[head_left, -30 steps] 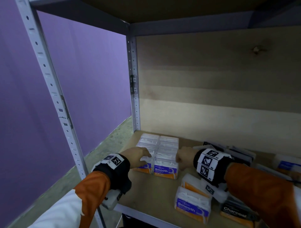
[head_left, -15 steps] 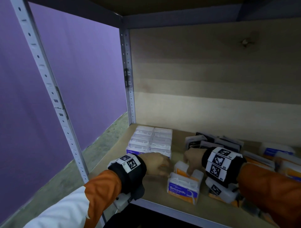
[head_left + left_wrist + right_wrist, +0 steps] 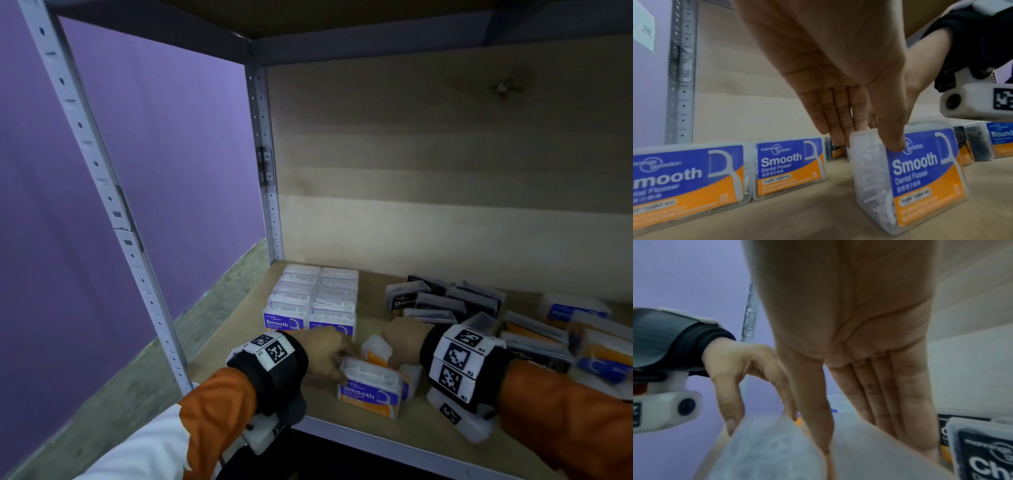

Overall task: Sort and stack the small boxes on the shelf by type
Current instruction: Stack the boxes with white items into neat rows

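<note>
Layout of boxes relative to the Smooth block (image 3: 313, 301)

The Smooth block is set at the shelf's (image 3: 236, 346) back left. Right of the block the Charcoal boxes (image 3: 442, 301) are clustered; further right, mixed boxes (image 3: 582, 329) are scattered. In front of the block, near the shelf edge, one loose Smooth box (image 3: 371, 389) is placed.

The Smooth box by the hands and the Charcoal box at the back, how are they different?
The Smooth box has a blue and orange label with a see-through white case; the Charcoal box is black. The Smooth box sits near the shelf's front edge between the left hand and right hand, with left fingers touching it; the Charcoal box stands farther back, untouched. Both look like small plastic cases of similar shape.
</note>
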Demonstrator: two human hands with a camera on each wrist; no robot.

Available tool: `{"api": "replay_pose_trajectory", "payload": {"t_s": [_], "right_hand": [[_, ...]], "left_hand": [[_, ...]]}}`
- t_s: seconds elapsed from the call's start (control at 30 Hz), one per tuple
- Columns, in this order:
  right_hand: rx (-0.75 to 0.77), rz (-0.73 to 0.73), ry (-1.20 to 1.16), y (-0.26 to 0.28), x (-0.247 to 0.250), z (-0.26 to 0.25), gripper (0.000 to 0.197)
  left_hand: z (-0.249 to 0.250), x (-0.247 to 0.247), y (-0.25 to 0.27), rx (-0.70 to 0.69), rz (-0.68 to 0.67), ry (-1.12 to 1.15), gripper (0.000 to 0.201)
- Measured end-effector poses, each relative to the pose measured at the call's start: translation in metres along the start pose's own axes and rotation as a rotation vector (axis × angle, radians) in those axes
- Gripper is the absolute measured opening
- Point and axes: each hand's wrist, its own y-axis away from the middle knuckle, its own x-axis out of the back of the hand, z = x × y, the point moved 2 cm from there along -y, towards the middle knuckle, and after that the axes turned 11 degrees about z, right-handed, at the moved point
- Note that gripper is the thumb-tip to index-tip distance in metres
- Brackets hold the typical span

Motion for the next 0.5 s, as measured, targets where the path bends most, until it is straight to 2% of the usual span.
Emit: {"api": "replay_pose_trajectory", "payload": {"t_s": [0.1, 0.2, 0.3, 0.37, 0.5], "right_hand": [[-0.008, 0.023, -0.023, 0.004, 0.000, -0.003, 0.035], [0.004, 0.040, -0.055, 0.007, 0.000, -0.006, 0.018], [0.021, 0.056, -0.096, 0.008, -0.002, -0.008, 0.026], [0.017, 0.076, -0.114, 0.009, -0.003, -0.009, 0.020], [0.016, 0.093, -0.136, 0.010, -0.007, -0.011, 0.036]], "left_hand": [[-0.009, 0.001, 0.007, 0.039, 0.019, 0.012, 0.046], [-0.019, 0.001, 0.015, 0.083, 0.028, 0.017, 0.045], [-0.029, 0.003, 0.024, 0.126, 0.034, 0.024, 0.044], [-0.035, 0.003, 0.029, 0.155, 0.032, 0.027, 0.043], [-0.044, 0.004, 0.035, 0.204, 0.027, 0.014, 0.044]]}}
